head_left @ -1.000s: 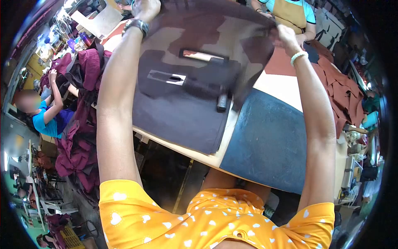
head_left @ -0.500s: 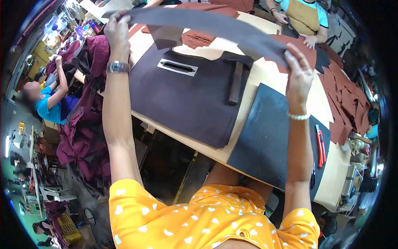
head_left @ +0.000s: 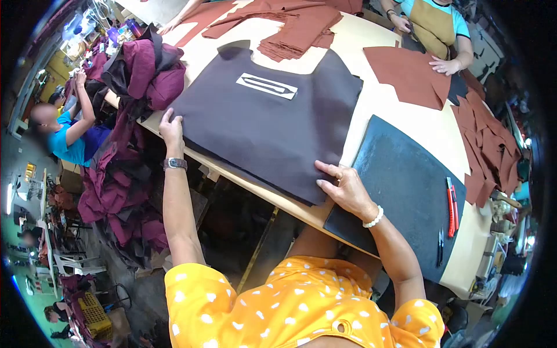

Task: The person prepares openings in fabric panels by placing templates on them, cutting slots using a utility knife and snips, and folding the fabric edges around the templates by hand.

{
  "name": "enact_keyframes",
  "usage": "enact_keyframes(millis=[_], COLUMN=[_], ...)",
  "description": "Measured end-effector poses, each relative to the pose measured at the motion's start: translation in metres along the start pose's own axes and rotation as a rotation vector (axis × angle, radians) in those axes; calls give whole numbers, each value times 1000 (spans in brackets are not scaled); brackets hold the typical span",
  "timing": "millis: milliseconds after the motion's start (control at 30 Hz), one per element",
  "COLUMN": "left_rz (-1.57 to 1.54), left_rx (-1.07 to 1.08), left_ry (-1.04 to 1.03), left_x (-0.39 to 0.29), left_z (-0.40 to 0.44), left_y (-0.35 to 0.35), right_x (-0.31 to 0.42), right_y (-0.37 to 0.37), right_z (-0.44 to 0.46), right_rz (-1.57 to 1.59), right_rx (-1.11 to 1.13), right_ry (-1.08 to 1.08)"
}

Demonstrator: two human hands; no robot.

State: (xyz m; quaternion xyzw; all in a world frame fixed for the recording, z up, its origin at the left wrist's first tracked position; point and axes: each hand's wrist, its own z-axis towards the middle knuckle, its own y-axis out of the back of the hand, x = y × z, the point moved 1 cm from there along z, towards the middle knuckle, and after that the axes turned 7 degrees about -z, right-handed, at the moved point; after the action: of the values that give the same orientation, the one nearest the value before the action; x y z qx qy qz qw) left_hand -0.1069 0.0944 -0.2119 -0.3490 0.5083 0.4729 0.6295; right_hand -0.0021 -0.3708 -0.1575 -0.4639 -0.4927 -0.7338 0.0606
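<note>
A dark brown-grey sheet panel (head_left: 243,124), fabric or leather, lies over the stack on the table. At the panel's near left corner, my left hand (head_left: 172,132) has its fingers closed on the edge. My right hand (head_left: 351,191) holds the near right corner, with thumb and index finger at the edge. Toward the panel's far side shows a white rectangle (head_left: 267,86) with a long dark slot outline. The dark bar seen earlier on the stack is hidden now.
Right of the panel lies a black cutting mat (head_left: 394,185) with a red utility knife (head_left: 452,206) and a dark pen-like tool (head_left: 440,246). Rust-brown pieces (head_left: 299,29) are piled at the back. Across the table, a co-worker's hand (head_left: 445,65) rests on another piece (head_left: 406,75). Maroon cloth (head_left: 125,191) hangs at left.
Both my hands have come down and toward me, from holding the dark panel raised over the table to laying it on the stack. The bar on the stack is now covered.
</note>
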Motion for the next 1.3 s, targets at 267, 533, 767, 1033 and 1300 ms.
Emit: enact_keyframes(millis=[267, 533, 767, 1033, 1300], left_rz=[56, 27, 69, 53, 185], left_rx=[-127, -26, -26, -62, 71], left_ry=[-18, -2, 27, 91, 122], left_x=[26, 31, 32, -4, 7], left_z=[-9, -6, -9, -25, -1], left_y=[1, -1, 1, -1, 10], right_x=[3, -20, -7, -20, -16], right_y=[-4, 8, 26, -1, -10], right_z=[-4, 61, 100, 55, 49], right_rz=[-87, 9, -253, -78, -192], right_rx=[-18, -281, -457, -270, -365], right_ry=[68, -27, -16, -152, -85])
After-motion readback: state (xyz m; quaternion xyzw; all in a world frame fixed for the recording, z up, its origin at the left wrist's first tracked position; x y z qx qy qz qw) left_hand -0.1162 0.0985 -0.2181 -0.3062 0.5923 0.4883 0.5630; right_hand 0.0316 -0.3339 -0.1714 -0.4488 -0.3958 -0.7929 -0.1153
